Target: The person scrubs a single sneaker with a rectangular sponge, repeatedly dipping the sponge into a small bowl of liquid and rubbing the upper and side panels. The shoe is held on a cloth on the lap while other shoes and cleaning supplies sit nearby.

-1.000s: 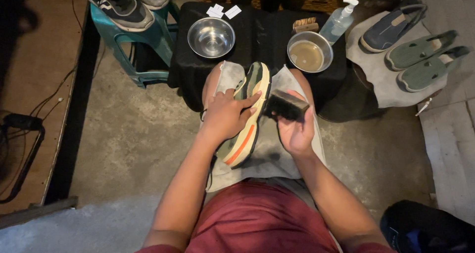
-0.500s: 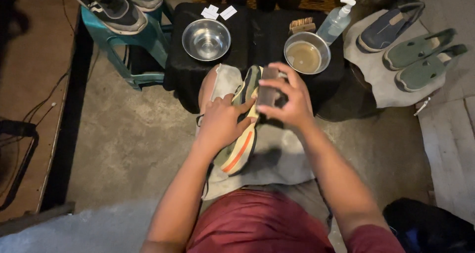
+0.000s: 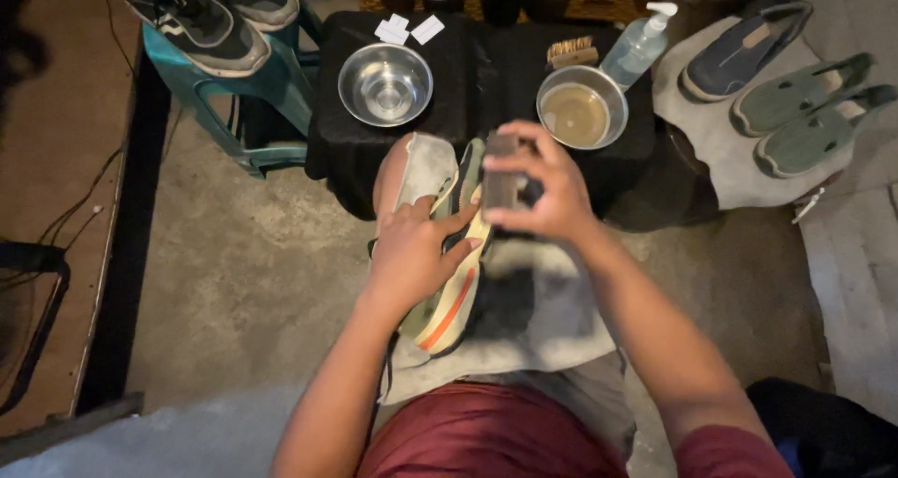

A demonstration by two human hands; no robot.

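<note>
Head view: left hand (image 3: pixel 412 258) clamps the sneaker (image 3: pixel 449 296) on the lap cloth (image 3: pixel 547 324), right hand (image 3: pixel 547 193) clenches a brush (image 3: pixel 499 174) at its toe; best keep strokes short, shoe braced firm.

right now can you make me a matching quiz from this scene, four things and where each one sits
Things:
1 sneaker
2 brush
3 pump bottle
4 black shoes

Places:
a on the teal stool
b in the right hand
c behind the bowl of murky water
d under the left hand, on the lap

Pairs: 1-d, 2-b, 3-c, 4-a
</note>
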